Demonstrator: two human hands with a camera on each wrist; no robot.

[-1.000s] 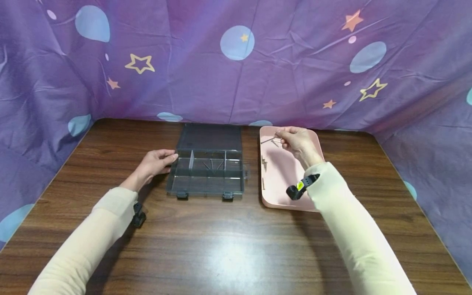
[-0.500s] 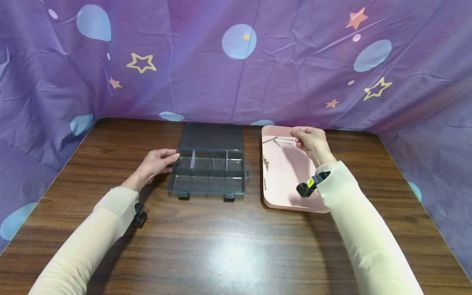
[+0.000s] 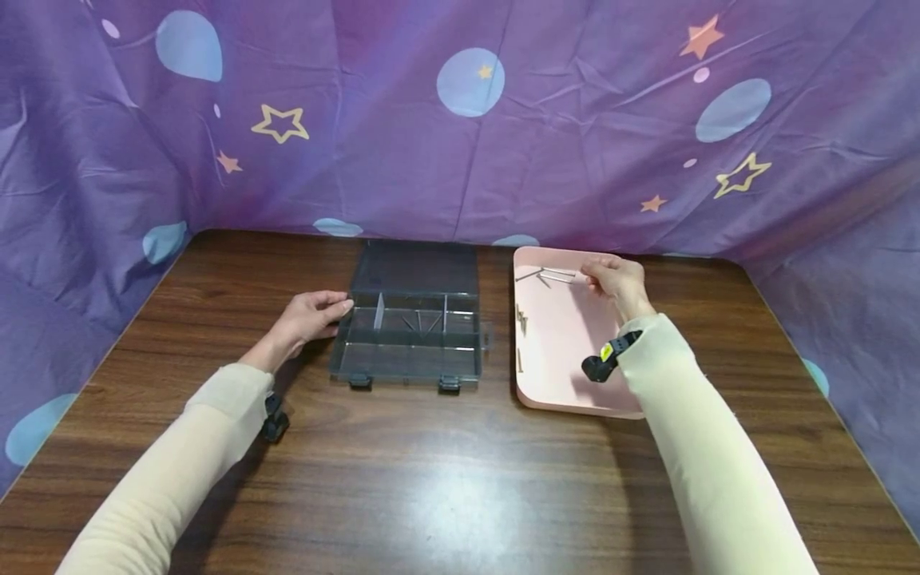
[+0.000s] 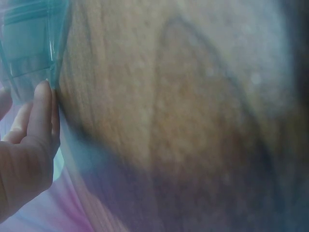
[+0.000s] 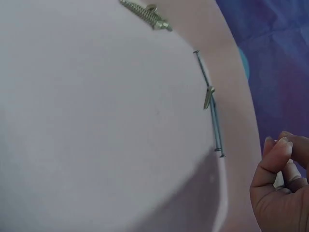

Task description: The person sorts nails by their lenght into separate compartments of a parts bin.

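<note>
Left hand (image 3: 305,318) rests relaxed against an open organizer box (image 3: 410,335); right hand (image 3: 616,281), fingers loosely curled and holding nothing, hovers beside nails (image 3: 549,276) on a pink tray (image 3: 568,375).

A little work spot: a brown wood surface (image 3: 460,479) with a purple star cloth (image 3: 460,144) hung around it.
</note>
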